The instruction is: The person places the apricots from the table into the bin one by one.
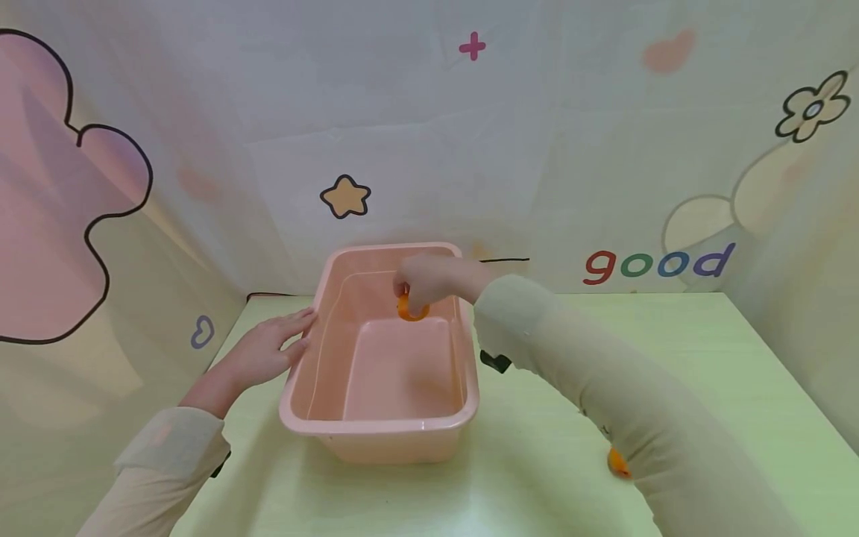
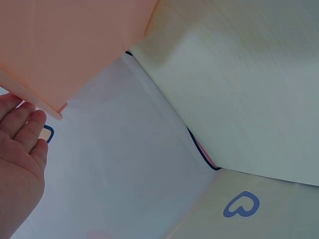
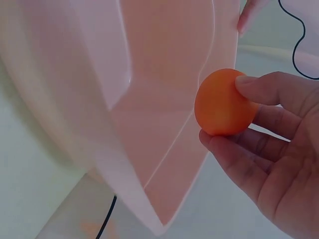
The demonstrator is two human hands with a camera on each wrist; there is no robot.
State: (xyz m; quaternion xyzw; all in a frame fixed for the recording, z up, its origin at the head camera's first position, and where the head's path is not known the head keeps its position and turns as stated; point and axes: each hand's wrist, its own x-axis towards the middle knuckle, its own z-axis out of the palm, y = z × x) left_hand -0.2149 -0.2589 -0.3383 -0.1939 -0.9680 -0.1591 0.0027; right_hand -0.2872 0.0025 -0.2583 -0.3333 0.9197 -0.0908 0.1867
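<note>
A pink plastic basin [image 1: 403, 373] sits on the pale green table in the head view. My left hand [image 1: 271, 347] rests against its left rim, fingers nearly straight; the left wrist view shows the fingertips [image 2: 36, 118] right at the rim's edge. Over the far right part of the basin's opening, my right hand [image 1: 429, 282] pinches a smooth, round orange fruit [image 3: 224, 102] between thumb and fingers. Seen from the head, the hand covers much of that fruit. Another orange fruit [image 1: 618, 464] lies on the table, partly hidden behind the right sleeve.
The table [image 1: 537, 462] runs back to a printed cloth [image 1: 416, 149] that hangs behind and at both sides. A dark thing [image 1: 495, 362] shows under the right cuff, just beside the basin's right wall. Part of the table's left edge shows near the left forearm.
</note>
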